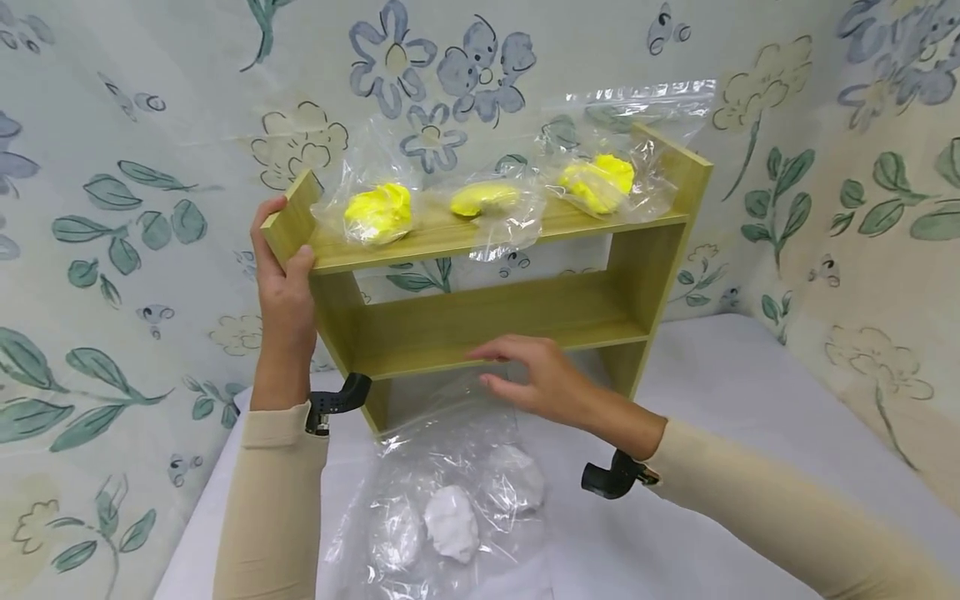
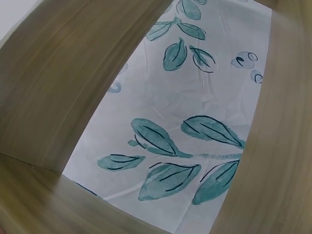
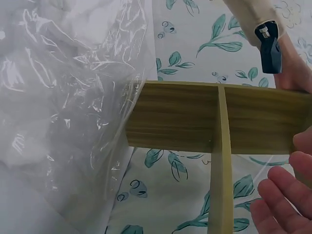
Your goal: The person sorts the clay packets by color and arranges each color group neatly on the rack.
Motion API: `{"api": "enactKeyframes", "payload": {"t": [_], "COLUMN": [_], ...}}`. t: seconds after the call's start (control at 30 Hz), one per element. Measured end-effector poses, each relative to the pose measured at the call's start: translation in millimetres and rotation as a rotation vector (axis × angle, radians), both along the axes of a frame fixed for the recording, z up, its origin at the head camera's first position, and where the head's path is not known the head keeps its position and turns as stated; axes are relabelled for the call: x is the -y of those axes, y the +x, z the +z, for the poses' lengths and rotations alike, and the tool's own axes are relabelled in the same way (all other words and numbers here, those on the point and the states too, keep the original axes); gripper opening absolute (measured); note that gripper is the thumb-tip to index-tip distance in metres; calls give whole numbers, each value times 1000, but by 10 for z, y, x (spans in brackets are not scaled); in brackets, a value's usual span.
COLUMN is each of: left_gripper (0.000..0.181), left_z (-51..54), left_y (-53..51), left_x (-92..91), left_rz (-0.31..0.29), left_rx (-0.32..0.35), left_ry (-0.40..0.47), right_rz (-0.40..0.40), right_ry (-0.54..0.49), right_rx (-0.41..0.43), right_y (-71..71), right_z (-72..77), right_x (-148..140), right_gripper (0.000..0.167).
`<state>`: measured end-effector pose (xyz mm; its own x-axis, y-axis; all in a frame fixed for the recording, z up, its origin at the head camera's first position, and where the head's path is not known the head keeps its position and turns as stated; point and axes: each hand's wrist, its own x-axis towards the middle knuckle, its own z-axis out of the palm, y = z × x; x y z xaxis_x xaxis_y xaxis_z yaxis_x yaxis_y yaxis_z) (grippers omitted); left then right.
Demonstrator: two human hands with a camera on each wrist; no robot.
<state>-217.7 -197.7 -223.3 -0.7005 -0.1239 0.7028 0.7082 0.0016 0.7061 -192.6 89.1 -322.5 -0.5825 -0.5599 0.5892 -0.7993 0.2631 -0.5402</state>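
Observation:
My left hand point(image 1: 287, 287) grips the upper left side panel of a wooden shelf point(image 1: 495, 304), thumb in front and fingers behind. On its top board lie three yellow lumps in clear plastic: one at left point(image 1: 378, 213), one in the middle point(image 1: 483, 198), one at right point(image 1: 597, 183). My right hand point(image 1: 543, 379) hovers before the lower board, fingers relaxed and holding nothing; its fingers point(image 3: 285, 195) also show in the right wrist view. Below it, a large clear bag point(image 1: 420, 467) holds several white lumps point(image 1: 452, 523). The left wrist view shows wooden boards point(image 2: 63, 73), with the hand largely out of sight.
A white cloth point(image 1: 675, 500) covers the table under the shelf and bag. Flower-patterned fabric point(image 1: 172, 100) hangs behind and at both sides. The shelf's middle board point(image 1: 495, 321) stands between its side panels.

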Motion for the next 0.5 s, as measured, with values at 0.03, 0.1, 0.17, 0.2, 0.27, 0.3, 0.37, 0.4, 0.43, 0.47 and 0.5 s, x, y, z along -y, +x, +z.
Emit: {"api": "enactKeyframes", "payload": {"t": [0.03,0.1,0.17,0.2,0.27,0.3,0.37,0.4,0.43,0.47,0.5], "left_gripper": [52,52,55,56,59,60,62,63,64,64,65], "left_z": [-7,-19,-22,-23,-24,-25,-27,-30,-33,-37,-43], "left_y": [-6,-18,-29,-32,-33,-33,-38,-39,-41,-44,-47], "left_x": [-4,-12,-15,-14,-5,2,-5,-7,-10,-14,-18], "left_rz": [0,4,3,2,4,3,0,-2,-2,-4,-8], "left_rx": [-3,-7,-13,-14,-12,-11,-4,-2,2,6,8], "left_ry": [3,0,-5,-6,-8,-6,3,8,12,19,25], "right_rz": [-10,-21,-41,-55,-86,-103,-138,-149,-158,-164,-172], "right_ry": [-8,-33,-62,-75,-99,-107,-120,-121,-120,-114,-103], "right_rx": [36,115,198,232,280,299,335,354,374,391,416], "right_y": [-10,-25,-30,-28,-22,-18,7,15,20,26,32], "right_z": [-38,-120,-208,-253,-361,-414,-525,-582,-638,-689,-736], "right_x": [-22,-63,-101,-118,-151,-166,-210,-233,-256,-281,-305], "right_gripper": [28,28,27,27,26,26,26,25,26,26,26]}}
